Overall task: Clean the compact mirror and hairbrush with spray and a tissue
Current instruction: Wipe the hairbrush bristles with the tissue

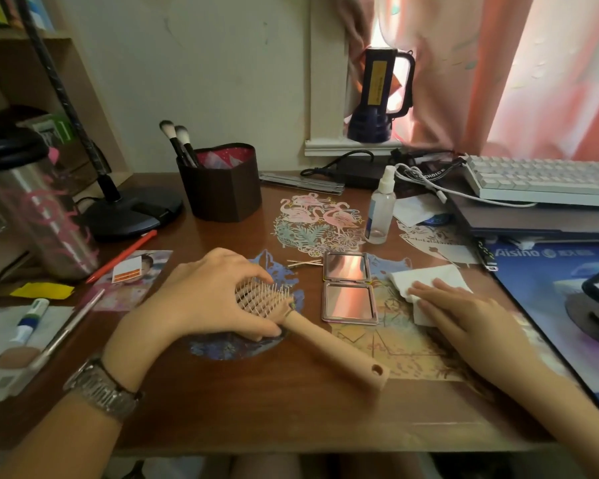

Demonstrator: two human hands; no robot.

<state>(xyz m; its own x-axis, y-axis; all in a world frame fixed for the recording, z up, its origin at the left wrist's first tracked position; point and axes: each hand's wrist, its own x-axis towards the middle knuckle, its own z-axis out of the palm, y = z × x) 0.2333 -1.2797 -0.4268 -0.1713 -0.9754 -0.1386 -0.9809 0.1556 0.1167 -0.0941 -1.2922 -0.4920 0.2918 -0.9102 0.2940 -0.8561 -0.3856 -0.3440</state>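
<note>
Brown tabletop (pixel 256 402) cluttered mid-frame: hairbrush (pixel 312 326) held in left hand (pixel 208 299) grip, tissue (pixel 426 288) pressed flat under right hand (pixel 464 312), pink curtain (pixel 533 74) upper right.

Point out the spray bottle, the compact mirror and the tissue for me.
spray bottle (pixel 380 210), head view, on the clear body below the nozzle.
compact mirror (pixel 349 301), head view, on the glass of the nearer leaf.
tissue (pixel 426 275), head view, on the bare white part beyond the right hand's fingers.
</note>
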